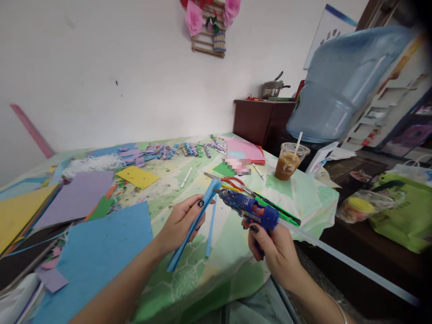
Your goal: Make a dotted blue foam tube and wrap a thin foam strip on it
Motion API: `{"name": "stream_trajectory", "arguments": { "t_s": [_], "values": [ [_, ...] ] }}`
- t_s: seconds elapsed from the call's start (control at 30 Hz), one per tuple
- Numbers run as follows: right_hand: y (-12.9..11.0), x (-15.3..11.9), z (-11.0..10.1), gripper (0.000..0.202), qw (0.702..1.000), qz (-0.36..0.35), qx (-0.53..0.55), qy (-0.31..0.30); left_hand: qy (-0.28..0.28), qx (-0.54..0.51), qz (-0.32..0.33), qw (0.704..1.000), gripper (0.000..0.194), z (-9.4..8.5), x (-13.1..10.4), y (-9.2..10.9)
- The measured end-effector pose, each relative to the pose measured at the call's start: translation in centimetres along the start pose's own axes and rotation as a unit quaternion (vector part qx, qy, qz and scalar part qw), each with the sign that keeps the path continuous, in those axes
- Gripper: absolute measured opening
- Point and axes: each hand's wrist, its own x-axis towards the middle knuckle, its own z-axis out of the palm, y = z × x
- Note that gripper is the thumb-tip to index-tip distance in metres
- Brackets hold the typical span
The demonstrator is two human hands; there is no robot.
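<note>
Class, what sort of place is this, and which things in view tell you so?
Probably a craft area in a home or small workroom: sheets of coloured paper are spread over the table, the right hand holds a glue gun, and pink flowers decorate the wall.

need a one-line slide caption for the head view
Left hand holds a blue paper strip; right hand grips a blue glue gun pointed at the strip's far end.
</note>
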Motion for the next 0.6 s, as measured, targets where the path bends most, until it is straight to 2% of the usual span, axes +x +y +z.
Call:
{"name": "stream_trajectory", "arguments": {
  "t_s": [0.23, 0.43, 0.6],
  "values": [
    [-0.51, -0.58, 0.21, 0.039, 0.999, 0.025, -0.026, -0.04, 0.013, -0.021, 0.005, 1.0, 0.03, -0.13, 0.12, -0.61],
    [-0.04, -0.57, 0.62, 0.037, 1.0, 0.01, -0.006, 0.018, 0.002, -0.009, 0.008, 1.0, 0.034, -0.1, 0.08, -0.23],
    [-0.64, -0.37, 0.71, 0.034, 1.0, 0.025, -0.007, 0.007, 0.009, -0.01, 0.006, 1.0, 0.031, -0.09, 0.07, -0.24]
  ]
}}
